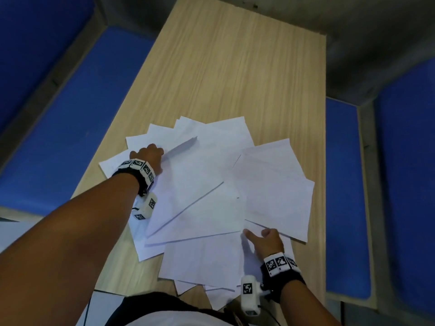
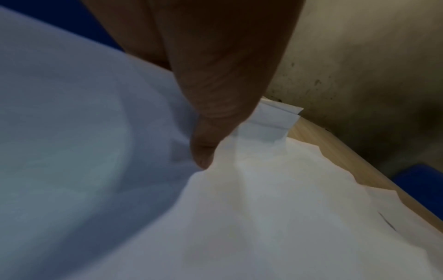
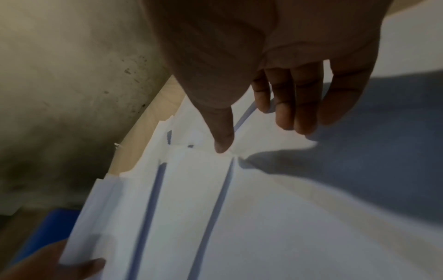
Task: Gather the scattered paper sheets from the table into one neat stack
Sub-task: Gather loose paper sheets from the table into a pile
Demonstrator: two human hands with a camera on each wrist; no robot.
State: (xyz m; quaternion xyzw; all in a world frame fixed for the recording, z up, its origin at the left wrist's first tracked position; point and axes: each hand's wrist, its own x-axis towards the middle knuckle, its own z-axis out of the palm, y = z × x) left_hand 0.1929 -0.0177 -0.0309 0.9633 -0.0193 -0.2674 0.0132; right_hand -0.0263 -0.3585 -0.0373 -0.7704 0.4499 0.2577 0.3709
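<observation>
Several white paper sheets [image 1: 207,184] lie fanned in a loose overlapping pile on the near half of the wooden table [image 1: 235,67]. My left hand [image 1: 150,156] grips the pile's left edge. Its thumb [image 2: 203,149] lies on top of the sheets [image 2: 263,208], and its fingers are hidden underneath. One sheet edge [image 1: 183,144] beside it stands lifted. My right hand [image 1: 263,238] is at the pile's near right. Its thumb [image 3: 223,140] presses down on a sheet [image 3: 263,217]. Its nearly straight fingers [image 3: 294,113] are spread away from the thumb, slipped under the edge of the right-hand sheet [image 1: 277,196].
A few sheets [image 1: 216,297] overhang the table's near edge by my torso. Blue padded seats flank the table on the left [image 1: 58,137] and right [image 1: 341,184]. The far half of the tabletop is bare wood, with a grey wall [image 1: 364,31] behind it.
</observation>
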